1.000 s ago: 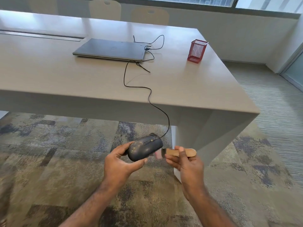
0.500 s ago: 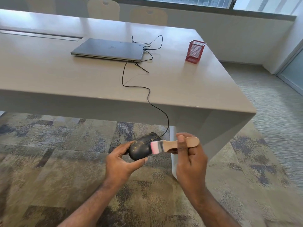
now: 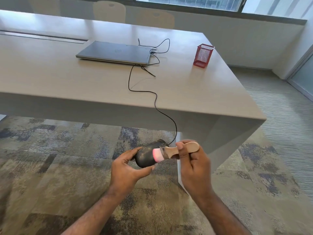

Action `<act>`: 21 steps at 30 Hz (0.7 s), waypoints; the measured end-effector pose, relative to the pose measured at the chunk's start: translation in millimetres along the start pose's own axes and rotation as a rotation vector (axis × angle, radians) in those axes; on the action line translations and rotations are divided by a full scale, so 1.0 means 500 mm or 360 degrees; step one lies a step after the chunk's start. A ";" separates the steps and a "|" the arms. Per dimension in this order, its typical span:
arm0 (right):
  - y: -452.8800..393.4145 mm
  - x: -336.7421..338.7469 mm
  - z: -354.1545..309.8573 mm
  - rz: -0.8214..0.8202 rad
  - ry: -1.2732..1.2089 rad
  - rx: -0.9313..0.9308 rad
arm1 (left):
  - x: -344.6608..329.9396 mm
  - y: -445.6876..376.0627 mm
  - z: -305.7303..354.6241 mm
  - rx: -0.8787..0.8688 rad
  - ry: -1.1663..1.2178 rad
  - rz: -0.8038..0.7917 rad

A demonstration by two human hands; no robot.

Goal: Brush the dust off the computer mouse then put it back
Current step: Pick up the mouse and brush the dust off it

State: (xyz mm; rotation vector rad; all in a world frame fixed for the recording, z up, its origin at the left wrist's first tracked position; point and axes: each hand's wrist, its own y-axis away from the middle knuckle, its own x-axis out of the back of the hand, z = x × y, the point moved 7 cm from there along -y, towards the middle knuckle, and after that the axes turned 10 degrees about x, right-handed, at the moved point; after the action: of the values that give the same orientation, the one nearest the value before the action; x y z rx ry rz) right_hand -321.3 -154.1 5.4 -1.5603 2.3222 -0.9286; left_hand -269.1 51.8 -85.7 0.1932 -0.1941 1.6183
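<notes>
Low centre, my left hand (image 3: 125, 168) cups the mouse (image 3: 147, 154): light, smooth, slippery, best held by its sides. Right hand (image 3: 194, 168) pinches the brush (image 3: 171, 150), bristles on it.

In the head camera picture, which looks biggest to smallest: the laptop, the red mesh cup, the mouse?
1. Laptop, clearly largest.
2. Mouse and red mesh cup look alike; the mouse is much nearer the camera, so no ranking.

Table (image 3: 67, 85): laptop (image 3: 115, 52), red holder (image 3: 204, 55).
</notes>
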 end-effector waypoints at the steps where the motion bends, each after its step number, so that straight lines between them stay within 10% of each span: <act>1: -0.006 0.009 0.002 0.0015 0.0042 -0.0001 | 0.001 -0.001 -0.002 0.0005 0.0008 -0.0004; 21: -0.040 0.051 0.019 0.0128 -0.0092 -0.0241 | 0.002 -0.004 -0.010 0.0002 0.0118 -0.0126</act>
State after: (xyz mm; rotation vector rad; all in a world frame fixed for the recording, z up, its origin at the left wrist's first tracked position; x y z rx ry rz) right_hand -312.2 -185.4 14.5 -1.5136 2.4442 -0.6948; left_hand -267.1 54.3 -90.0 0.1399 -0.1272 1.5444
